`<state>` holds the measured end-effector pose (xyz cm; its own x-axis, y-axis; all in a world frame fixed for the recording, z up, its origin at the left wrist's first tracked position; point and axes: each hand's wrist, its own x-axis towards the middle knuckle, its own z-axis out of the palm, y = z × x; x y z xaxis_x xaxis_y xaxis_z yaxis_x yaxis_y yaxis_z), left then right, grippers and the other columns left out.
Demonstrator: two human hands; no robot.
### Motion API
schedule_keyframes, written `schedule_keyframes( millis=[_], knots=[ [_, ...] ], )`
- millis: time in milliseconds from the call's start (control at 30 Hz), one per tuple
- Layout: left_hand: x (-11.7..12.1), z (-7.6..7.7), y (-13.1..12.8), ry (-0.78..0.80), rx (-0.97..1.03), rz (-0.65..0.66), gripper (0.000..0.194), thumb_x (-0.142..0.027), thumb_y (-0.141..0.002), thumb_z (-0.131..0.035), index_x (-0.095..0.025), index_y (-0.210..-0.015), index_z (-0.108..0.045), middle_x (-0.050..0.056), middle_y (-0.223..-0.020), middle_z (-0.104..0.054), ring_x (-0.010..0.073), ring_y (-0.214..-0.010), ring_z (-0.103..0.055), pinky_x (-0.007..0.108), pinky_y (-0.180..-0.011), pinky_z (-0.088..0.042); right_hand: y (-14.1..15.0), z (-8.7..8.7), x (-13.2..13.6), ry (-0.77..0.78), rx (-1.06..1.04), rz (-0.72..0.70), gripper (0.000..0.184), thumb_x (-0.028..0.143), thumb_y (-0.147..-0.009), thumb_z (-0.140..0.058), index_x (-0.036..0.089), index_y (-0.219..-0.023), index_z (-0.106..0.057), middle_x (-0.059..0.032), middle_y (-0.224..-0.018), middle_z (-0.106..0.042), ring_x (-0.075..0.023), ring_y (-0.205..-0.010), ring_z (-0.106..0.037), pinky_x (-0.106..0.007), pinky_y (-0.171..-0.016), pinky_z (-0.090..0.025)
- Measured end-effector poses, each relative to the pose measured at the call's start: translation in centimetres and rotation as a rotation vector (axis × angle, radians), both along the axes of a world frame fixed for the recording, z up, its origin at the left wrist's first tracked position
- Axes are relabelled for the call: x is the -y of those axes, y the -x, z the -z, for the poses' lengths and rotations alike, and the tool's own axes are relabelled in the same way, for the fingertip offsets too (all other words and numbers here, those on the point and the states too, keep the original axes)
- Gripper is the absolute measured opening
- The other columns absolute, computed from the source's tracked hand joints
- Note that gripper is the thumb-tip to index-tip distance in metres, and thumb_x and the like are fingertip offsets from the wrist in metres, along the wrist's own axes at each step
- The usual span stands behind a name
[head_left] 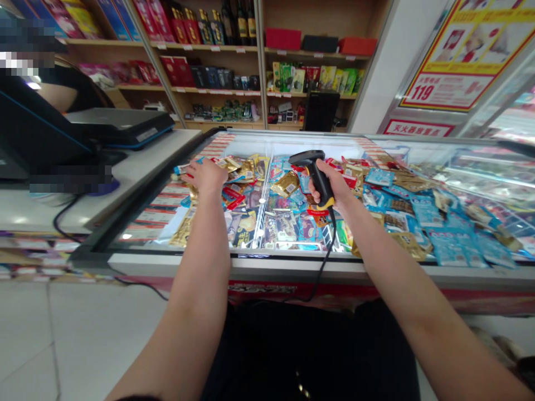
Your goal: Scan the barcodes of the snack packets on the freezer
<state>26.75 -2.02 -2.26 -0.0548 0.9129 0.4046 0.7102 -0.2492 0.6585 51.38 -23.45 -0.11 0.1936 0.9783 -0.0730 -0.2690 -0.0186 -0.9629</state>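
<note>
Right across your front stretches a long chest freezer (292, 263), filled with packets in blue, gold and red. Beyond it rises the shelving (321, 14); to your left is a desk (142, 164) bearing a flat black device (121, 123), with another person partly in view behind it.

Your right hand (336, 184) is over the middle of the freezer, its fingers wrapped round the grip of a black and yellow scanner (320, 181). The grip slants down towards you and to the right, while the head points left, towards your other hand. A cable (334, 234) drops from the grip over the near rim.

Your left hand (207, 177) reaches over the left end, fingers moderately spread, beside gold packets (246, 168). A small blue packet (179, 169) shows at those fingertips, left of the scanner and well apart from it, so your left hand is the nearer. Whether the fingers grip it, and which way its long axis runs, you cannot tell.

As for writing, the poster (443, 92) reads "119" and the red-bordered sign (418, 128) "灭火器放置点"; brands on the packets are too small to read.
</note>
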Motion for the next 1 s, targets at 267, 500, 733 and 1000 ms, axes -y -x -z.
schedule_keyframes(
  millis=[267,500,733,1000],
  knots=[
    [2.1,-1.1,-2.6,-0.086,0.007,-0.074,0.048,-0.028,-0.075,-0.067,-0.015,-0.121,-0.063,0.027,-0.15,-0.046,0.049,-0.146,-0.025,0.074,-0.114,-0.006,0.5,-0.3,0.2,0.045,-0.008,0.01,0.05,0.062,-0.097,-0.051,0.016,-0.109,-0.064,0.0017,-0.05,-0.054,-0.0111,-0.035,-0.047,-0.021,-0.031,-0.039],
    [5.2,-0.3,-8.1,-0.089,-0.102,0.318,0.032,-0.038,-0.081,-0.067,-0.02,-0.108,-0.069,0.016,-0.125,-0.064,0.0381,-0.128,-0.051,0.052,-0.113,-0.032,0.0,0.4,-0.2,0.0,0.011,0.003,0.051,0.064,-0.094,-0.055,0.016,-0.109,-0.064,0.0001,-0.053,-0.058,-0.0111,-0.036,-0.048,-0.021,-0.032,-0.041],
    [7.3,1.7,-10.8,0.074,-0.233,0.56,0.033,-0.046,-0.067,-0.081,-0.021,-0.084,-0.069,0.013,-0.095,-0.072,0.035,-0.102,-0.065,0.042,-0.093,-0.047,-0.2,0.7,-0.4,0.012,0.001,-0.004,0.05,0.064,-0.095,-0.053,0.016,-0.107,-0.064,0.0001,-0.052,-0.058,-0.0113,-0.036,-0.048,-0.021,-0.032,-0.041],
    [6.1,2.3,-10.9,0.174,-0.139,0.53,0.036,-0.035,-0.057,-0.087,-0.022,-0.084,-0.068,0.009,-0.086,-0.071,0.0332,-0.096,-0.068,0.042,-0.088,-0.051,0.0,0.4,-0.3,0.067,-0.032,-0.005,0.046,0.06,-0.097,-0.051,0.017,-0.105,-0.063,-0.0006,-0.052,-0.059,-0.0115,-0.035,-0.048,-0.021,-0.031,-0.04]
  ],
)
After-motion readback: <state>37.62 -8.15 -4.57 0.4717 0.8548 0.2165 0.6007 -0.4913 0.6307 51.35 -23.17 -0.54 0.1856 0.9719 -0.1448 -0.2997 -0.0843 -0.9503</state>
